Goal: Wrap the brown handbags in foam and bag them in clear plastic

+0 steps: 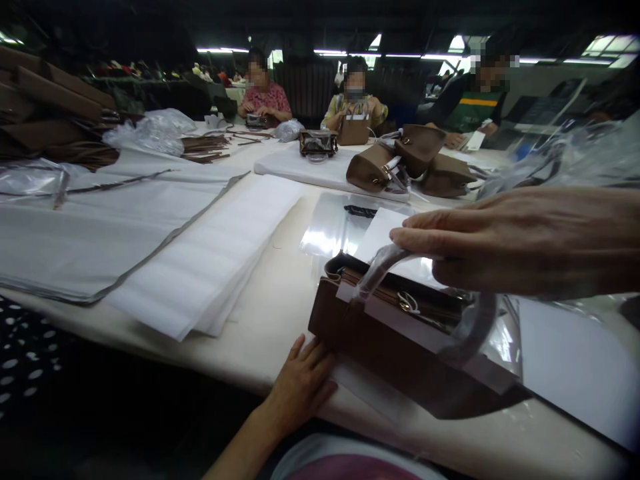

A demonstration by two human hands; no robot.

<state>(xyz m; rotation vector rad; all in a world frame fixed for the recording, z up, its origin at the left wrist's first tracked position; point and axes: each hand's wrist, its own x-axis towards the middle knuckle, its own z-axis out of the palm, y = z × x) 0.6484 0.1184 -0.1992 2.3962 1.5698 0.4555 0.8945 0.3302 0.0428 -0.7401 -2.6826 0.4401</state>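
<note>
Our right hand [525,240] pinches the plastic-wrapped handle [380,263] of the brown handbag [400,347] near us on the table [280,300], left hand [303,383] flat with fingers together beside it; it looks light, stiff, slippery.

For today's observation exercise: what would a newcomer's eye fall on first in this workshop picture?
First, the brown handbag lying at the near table edge, its plastic-wrapped handle under the right hand, the left hand flat beside its base. Then the stack of white foam sheets at left, and more brown bags farther back.
</note>
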